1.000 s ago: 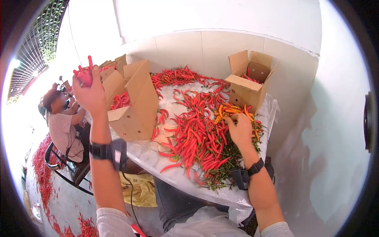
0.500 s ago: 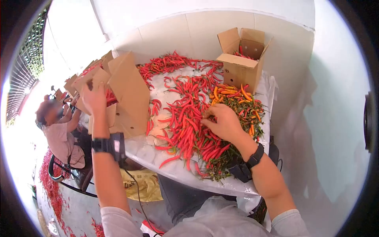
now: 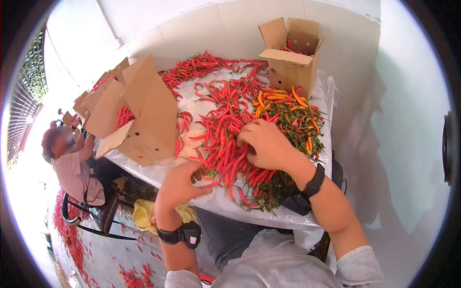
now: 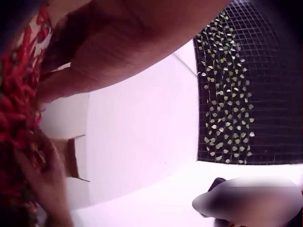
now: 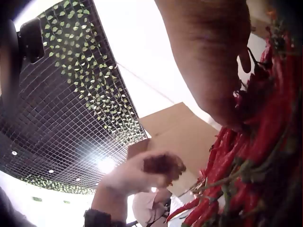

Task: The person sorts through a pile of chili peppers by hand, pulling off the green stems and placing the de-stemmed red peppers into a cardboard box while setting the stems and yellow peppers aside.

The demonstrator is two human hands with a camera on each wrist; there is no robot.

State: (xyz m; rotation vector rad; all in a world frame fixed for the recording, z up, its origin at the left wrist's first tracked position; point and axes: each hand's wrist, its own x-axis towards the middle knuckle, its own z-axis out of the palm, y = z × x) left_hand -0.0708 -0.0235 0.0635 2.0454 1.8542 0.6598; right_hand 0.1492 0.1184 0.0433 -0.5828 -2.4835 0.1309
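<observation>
Red chillies [image 3: 229,165] lie in a heap on the table, with green stems and leaves at its right side. In the head view, my right hand [image 3: 269,146] has curled fingers round some red chillies in the middle of the heap; its fingertips are partly hidden. My left hand [image 3: 180,187] is at the front left edge of the heap, its fingers loosely bent and holding nothing. The right wrist view shows my left hand [image 5: 135,174] beside the red chillies [image 5: 220,175]. Orange chillies [image 3: 276,97] lie behind my right hand.
An open carton [image 3: 153,125] with red chillies stands at the left, and another carton [image 3: 293,72] at the back right. More red chillies [image 3: 199,67] are spread along the wall. A seated person [image 3: 69,165] is at the far left; chillies [image 3: 137,277] lie on the floor.
My left hand came down from the left carton to the heap; the red chillies it held are gone from it. My right hand moved from the orange chillies left and forward into the red ones.
</observation>
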